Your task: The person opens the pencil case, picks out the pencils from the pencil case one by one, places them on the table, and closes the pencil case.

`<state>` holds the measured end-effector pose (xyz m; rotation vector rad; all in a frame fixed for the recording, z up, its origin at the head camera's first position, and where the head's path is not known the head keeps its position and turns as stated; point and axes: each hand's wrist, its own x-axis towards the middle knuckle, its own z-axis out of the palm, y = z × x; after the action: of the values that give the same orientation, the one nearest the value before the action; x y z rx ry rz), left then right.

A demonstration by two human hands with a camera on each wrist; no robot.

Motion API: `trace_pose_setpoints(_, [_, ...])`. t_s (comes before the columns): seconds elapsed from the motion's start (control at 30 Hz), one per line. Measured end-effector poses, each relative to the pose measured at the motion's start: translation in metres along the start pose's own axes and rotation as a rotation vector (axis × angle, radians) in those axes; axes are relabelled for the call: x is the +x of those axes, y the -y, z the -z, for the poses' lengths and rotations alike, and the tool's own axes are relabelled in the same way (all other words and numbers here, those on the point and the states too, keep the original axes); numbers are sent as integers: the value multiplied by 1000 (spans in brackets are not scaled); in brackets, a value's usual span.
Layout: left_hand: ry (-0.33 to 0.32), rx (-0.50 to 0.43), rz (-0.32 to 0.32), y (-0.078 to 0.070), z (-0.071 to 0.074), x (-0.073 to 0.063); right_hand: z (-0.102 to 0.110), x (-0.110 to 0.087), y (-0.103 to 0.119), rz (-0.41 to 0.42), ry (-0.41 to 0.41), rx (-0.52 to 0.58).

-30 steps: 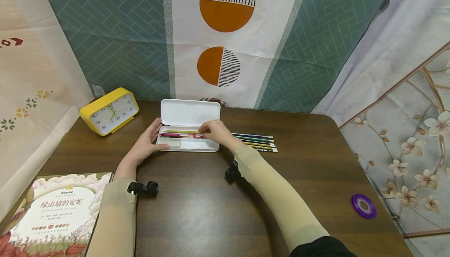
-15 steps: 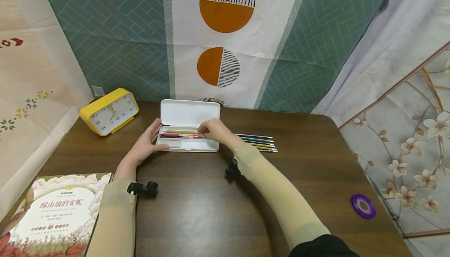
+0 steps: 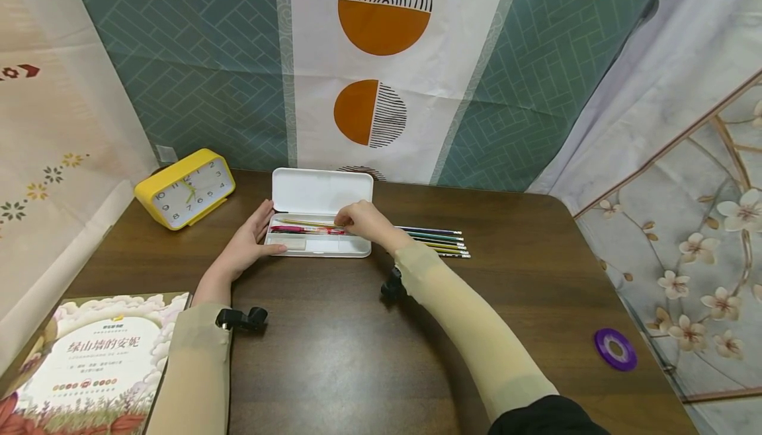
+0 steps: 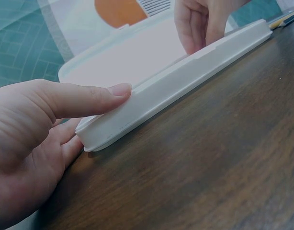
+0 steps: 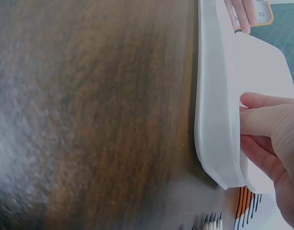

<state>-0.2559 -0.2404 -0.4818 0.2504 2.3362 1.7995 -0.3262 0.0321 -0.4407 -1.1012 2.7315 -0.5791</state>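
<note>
A white pencil case point(image 3: 322, 192) lies on the table with its lid raised toward the back. My left hand point(image 3: 244, 243) holds its left end, the thumb over the front rim and the fingers around the far side. Inside the case are a red pen point(image 3: 297, 230) and a yellow pencil point(image 3: 309, 223), with a pale block point(image 3: 292, 242) in the front left part. My right hand point(image 3: 366, 223) reaches into the case, fingers bent, pinching the yellow pencil near its right end. Its fingertips are hidden behind the case wall in the right wrist view.
Several pencils point(image 3: 443, 245) lie side by side right of the case, partly behind the right wrist. A yellow clock point(image 3: 187, 190) stands at the back left, a book point(image 3: 101, 362) lies front left, and a purple tape roll point(image 3: 604, 349) lies on the right.
The yellow pencil in the case has tilted slightly, its left end a little farther back. Both hands stay nearly in place.
</note>
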Motion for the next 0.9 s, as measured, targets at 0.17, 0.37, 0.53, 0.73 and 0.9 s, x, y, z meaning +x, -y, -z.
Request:
trace_pose_setpoints(0.17, [0,4,-4,0,0,-1,-1,-1,-1,-1,-8,3])
trace_pose_setpoints(0.37, [-2,2,-3,0,0,-2,-5,-3,-5,-52,-33,19])
trace_pose_setpoints(0.53, [-3,-1,-4,0,0,-3,-8,-3,-7,-95,-48,55])
trace_pose_setpoints(0.73, [-6,1,0,0,0,-2,-11,-4,-8,-104,-68,67])
trace_pose_setpoints(0.9, [-4,0,-3,-1,0,-2,-11,-3,-7,-95,-76,60])
